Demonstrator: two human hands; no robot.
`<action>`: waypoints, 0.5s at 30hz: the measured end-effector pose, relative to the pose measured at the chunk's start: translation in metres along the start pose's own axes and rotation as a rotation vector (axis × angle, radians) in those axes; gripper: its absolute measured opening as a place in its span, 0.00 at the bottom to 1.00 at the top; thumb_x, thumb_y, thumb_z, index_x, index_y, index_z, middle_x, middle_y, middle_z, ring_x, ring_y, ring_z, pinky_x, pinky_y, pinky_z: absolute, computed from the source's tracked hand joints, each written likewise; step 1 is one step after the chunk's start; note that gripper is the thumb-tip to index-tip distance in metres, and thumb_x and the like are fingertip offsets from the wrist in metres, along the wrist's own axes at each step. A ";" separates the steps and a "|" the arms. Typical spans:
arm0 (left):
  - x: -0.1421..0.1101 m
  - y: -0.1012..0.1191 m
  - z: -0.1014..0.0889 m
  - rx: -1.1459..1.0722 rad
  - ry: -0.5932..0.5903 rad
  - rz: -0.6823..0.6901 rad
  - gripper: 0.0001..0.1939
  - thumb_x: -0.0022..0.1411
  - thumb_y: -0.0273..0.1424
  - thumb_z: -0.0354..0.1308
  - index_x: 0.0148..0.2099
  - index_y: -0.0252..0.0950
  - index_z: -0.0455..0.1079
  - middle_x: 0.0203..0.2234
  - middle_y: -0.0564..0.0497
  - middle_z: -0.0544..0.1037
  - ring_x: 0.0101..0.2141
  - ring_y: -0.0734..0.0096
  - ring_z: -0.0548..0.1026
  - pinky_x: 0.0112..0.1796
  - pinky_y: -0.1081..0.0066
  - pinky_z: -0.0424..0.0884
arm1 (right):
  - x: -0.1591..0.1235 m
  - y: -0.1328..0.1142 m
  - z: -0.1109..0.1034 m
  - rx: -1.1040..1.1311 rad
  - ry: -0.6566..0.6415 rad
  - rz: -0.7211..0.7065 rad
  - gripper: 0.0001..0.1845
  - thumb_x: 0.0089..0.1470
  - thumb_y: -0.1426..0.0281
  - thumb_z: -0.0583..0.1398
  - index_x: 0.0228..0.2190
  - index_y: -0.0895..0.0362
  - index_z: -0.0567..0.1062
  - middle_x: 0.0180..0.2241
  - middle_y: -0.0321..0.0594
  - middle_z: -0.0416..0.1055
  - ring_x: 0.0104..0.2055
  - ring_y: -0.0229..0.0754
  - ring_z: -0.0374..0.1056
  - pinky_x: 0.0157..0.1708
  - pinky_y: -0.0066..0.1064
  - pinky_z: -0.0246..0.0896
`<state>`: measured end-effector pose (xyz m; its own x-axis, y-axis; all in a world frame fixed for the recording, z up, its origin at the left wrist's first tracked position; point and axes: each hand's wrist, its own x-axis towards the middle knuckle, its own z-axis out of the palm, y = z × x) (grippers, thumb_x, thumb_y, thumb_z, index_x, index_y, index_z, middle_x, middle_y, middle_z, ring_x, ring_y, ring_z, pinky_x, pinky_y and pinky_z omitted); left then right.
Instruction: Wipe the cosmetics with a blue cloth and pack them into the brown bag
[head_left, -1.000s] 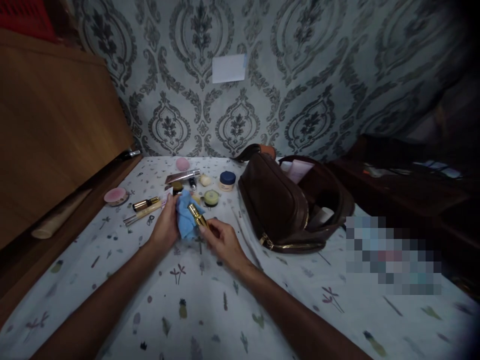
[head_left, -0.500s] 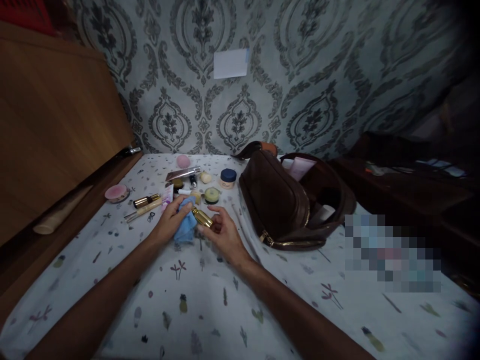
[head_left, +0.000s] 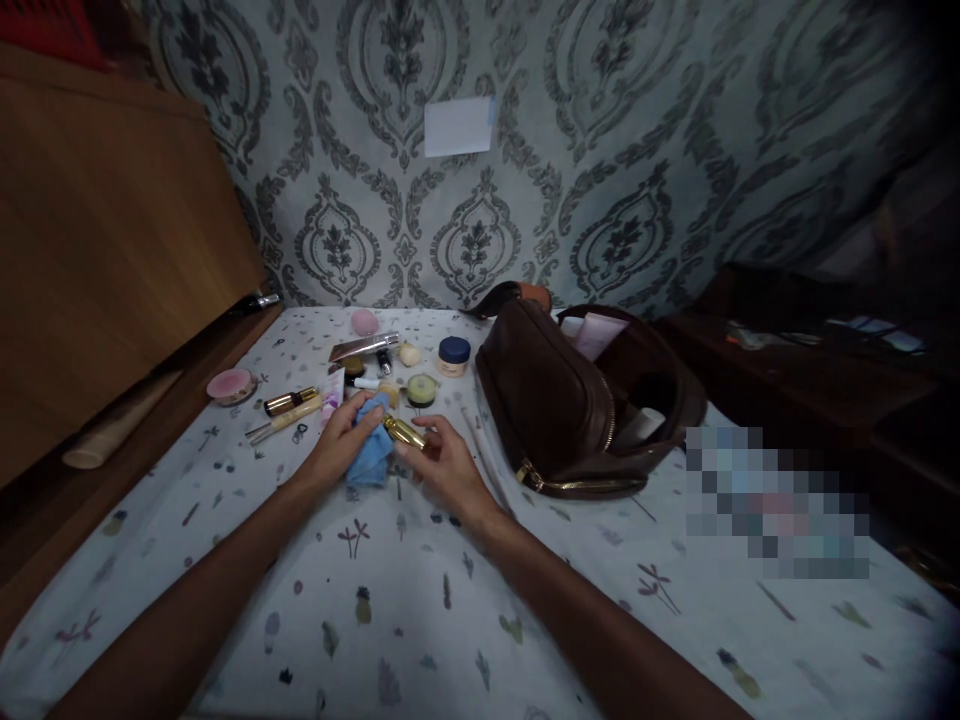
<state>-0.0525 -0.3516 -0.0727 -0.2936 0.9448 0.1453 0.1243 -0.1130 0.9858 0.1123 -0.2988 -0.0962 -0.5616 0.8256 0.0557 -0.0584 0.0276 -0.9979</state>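
My left hand (head_left: 346, 436) is closed on a blue cloth (head_left: 369, 462) bunched in its fingers. The cloth touches one end of a small shiny gold bottle (head_left: 406, 433). My right hand (head_left: 450, 462) grips the other end of that bottle between thumb and fingers, holding it tilted above the sheet. Just beyond the hands sit a jar with pale green contents (head_left: 421, 390), a jar with a dark blue lid (head_left: 454, 356) and a white-and-purple tube (head_left: 333, 396). What the cloth covers at the bottle's end is hidden.
An open brown bag (head_left: 540, 390) with tubes inside stands to the right. A pink compact (head_left: 231, 386), a dark-and-gold bottle (head_left: 291, 401) and a pink sponge (head_left: 364, 321) lie on the patterned sheet (head_left: 405, 610). A wooden cabinet (head_left: 112, 200) borders the left; a wallpapered wall (head_left: 480, 220) rises behind.
The view has shifted very slightly. Both hands keep their hold on the cloth and the gold bottle, almost in the same place.
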 end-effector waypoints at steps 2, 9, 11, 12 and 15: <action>0.000 -0.002 0.000 -0.007 0.006 0.000 0.24 0.55 0.51 0.63 0.41 0.36 0.70 0.26 0.57 0.67 0.25 0.75 0.64 0.26 0.76 0.62 | 0.000 0.003 0.000 -0.021 0.003 -0.065 0.24 0.44 0.52 0.67 0.37 0.55 0.70 0.23 0.29 0.65 0.22 0.34 0.61 0.21 0.25 0.56; -0.002 0.001 0.000 -0.022 -0.017 -0.013 0.24 0.54 0.51 0.64 0.40 0.36 0.70 0.24 0.57 0.67 0.23 0.76 0.63 0.23 0.77 0.61 | -0.003 -0.005 -0.003 -0.077 -0.050 -0.042 0.22 0.53 0.49 0.60 0.28 0.57 0.69 0.21 0.32 0.66 0.17 0.33 0.60 0.19 0.26 0.53; -0.002 0.000 -0.001 -0.016 -0.014 -0.001 0.23 0.55 0.51 0.64 0.40 0.36 0.71 0.25 0.56 0.68 0.24 0.76 0.63 0.24 0.77 0.61 | -0.003 -0.008 -0.003 -0.045 -0.059 -0.001 0.24 0.52 0.47 0.60 0.27 0.57 0.69 0.22 0.33 0.68 0.17 0.32 0.61 0.18 0.26 0.52; -0.002 0.000 -0.001 -0.015 -0.013 0.003 0.23 0.56 0.51 0.63 0.41 0.36 0.71 0.25 0.56 0.68 0.24 0.76 0.64 0.24 0.77 0.62 | -0.003 -0.009 -0.002 -0.017 -0.066 0.028 0.25 0.51 0.46 0.60 0.27 0.57 0.69 0.22 0.33 0.69 0.16 0.32 0.61 0.18 0.26 0.50; -0.002 -0.003 -0.001 -0.040 0.002 0.014 0.23 0.57 0.50 0.63 0.42 0.36 0.73 0.26 0.56 0.71 0.25 0.76 0.66 0.26 0.78 0.63 | -0.002 -0.009 0.000 0.099 -0.105 0.150 0.28 0.49 0.42 0.60 0.28 0.56 0.68 0.20 0.34 0.70 0.15 0.32 0.61 0.16 0.25 0.45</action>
<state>-0.0537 -0.3531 -0.0757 -0.2937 0.9426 0.1591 0.0908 -0.1381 0.9862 0.1143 -0.3009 -0.0869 -0.6525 0.7530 -0.0852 -0.0458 -0.1514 -0.9874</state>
